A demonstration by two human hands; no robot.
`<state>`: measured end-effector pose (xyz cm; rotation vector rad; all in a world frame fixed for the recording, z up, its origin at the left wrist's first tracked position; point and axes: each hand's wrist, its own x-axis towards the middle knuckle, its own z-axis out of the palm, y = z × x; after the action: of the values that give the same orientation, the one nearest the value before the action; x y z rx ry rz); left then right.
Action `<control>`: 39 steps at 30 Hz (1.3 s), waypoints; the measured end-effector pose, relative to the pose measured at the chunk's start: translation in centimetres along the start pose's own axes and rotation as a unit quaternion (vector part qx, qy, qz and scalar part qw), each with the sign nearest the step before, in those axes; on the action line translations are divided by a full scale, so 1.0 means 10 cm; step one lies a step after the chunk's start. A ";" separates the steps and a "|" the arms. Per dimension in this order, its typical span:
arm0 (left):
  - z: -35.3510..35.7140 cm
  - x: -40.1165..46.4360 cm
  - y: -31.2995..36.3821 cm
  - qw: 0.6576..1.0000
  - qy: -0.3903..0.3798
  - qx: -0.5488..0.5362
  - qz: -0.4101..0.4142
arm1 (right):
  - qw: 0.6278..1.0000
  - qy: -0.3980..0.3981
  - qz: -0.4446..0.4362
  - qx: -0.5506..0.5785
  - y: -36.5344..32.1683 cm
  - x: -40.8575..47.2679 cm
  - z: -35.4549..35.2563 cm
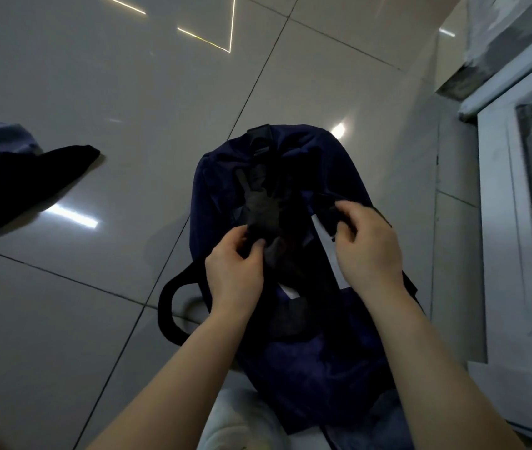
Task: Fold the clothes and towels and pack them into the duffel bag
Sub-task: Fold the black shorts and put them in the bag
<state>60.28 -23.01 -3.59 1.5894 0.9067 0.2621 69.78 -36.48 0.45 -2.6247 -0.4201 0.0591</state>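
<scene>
Both hands work over the duffel bag [290, 352] on the floor: left hand [237, 271] pinches a dark strap [259, 206], right hand [367, 245] grips the opening edge; soft, light fabric, best held by its edges. Farther left lie dark clothes [31, 186]

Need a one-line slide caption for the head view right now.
Both hands, left hand and right hand, grip dark fabric at the navy duffel bag on the tiled floor.

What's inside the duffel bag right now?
The duffel bag is open between the left hand and right hand. Dark cloth and white strips show inside; deeper contents are too dark to tell.
</scene>
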 end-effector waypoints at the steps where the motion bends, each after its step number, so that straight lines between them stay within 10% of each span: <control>1: -0.01 0.00 -0.03 1.000 0.002 -0.008 -0.008 | 0.997 -0.042 -0.001 -0.061 0.07 0.02 0.05; 6: -0.01 0.02 -0.12 0.999 0.007 -0.004 -0.033 | 0.940 -0.215 0.102 -0.246 0.22 0.21 0.35; 16: 0.00 0.01 -0.10 0.999 -0.001 -0.021 -0.049 | 0.940 -0.212 0.137 -0.230 0.46 0.41 0.23; 23: 0.17 -0.04 0.11 0.995 -0.028 0.079 0.050 | 0.988 0.017 0.103 -0.112 0.35 0.45 -0.36; 32: 0.79 0.02 -0.15 0.771 -0.349 0.481 0.229 | 0.985 -0.007 0.133 -0.112 0.21 0.55 -0.73; 39: 0.94 0.04 -0.11 0.746 -0.341 0.540 0.191 | 0.975 -0.067 0.120 -0.174 0.01 0.59 -0.79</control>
<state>65.95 -29.69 -7.09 2.6691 0.0468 -0.6921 76.30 -38.31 7.56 -3.0188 -0.1660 0.2652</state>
